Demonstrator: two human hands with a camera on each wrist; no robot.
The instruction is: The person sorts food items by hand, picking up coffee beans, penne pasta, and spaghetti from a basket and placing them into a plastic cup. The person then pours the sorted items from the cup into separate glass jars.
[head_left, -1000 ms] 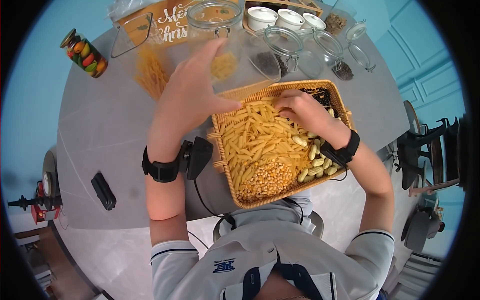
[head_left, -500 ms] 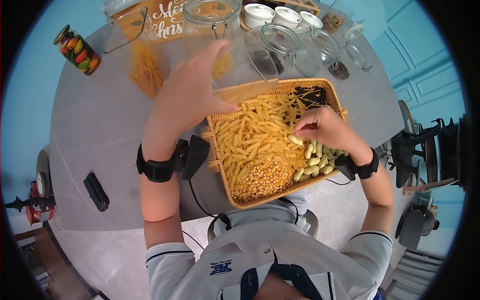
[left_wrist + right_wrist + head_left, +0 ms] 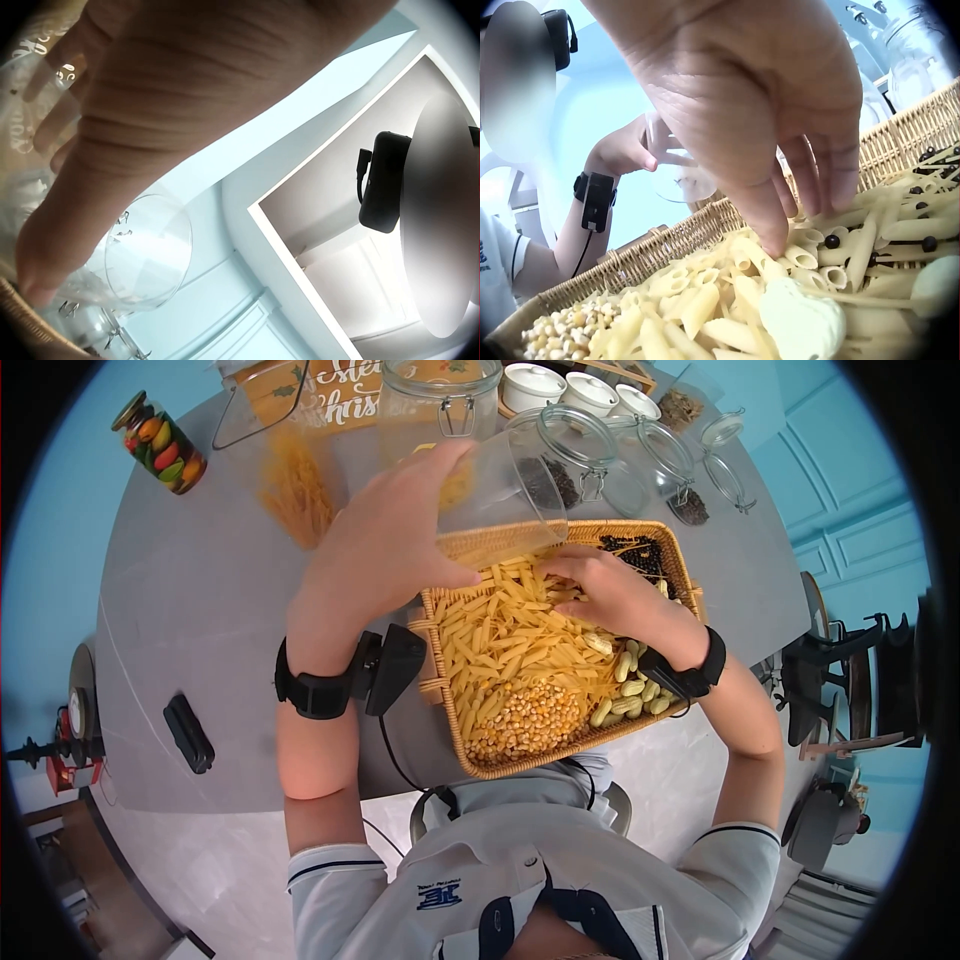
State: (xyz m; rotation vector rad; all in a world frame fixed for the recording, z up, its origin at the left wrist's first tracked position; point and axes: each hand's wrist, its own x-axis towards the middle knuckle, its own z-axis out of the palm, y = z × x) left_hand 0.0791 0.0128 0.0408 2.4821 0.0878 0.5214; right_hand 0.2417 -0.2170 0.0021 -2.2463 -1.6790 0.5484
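A wicker basket (image 3: 640, 527) holds penne (image 3: 515, 635), corn kernels (image 3: 525, 720), peanuts (image 3: 625, 705) and black beans (image 3: 645, 552). My left hand (image 3: 375, 550) grips a clear container (image 3: 510, 490), tilted with its mouth by the basket's back left rim; the left wrist view shows the hand (image 3: 172, 90) beside the clear wall (image 3: 150, 251). Over the back part of the penne is my right hand (image 3: 625, 595). In the right wrist view its fingers (image 3: 840, 184) point down, thumb apart from them and touching penne (image 3: 705, 307), near a pale peanut (image 3: 802, 319).
Behind the basket stand a large glass jar (image 3: 440, 410), open clip-lid jars (image 3: 575, 445) and white lidded pots (image 3: 533, 387). Long dry pasta (image 3: 297, 495) and a jar of colourful pieces (image 3: 165, 450) are at the back left. A black case (image 3: 188, 733) lies on the left tabletop.
My right hand moved from the penne toward the peanuts, its fingertips together there, then returned to the back penne with its fingers spread. My left hand kept hold of the tilted container.
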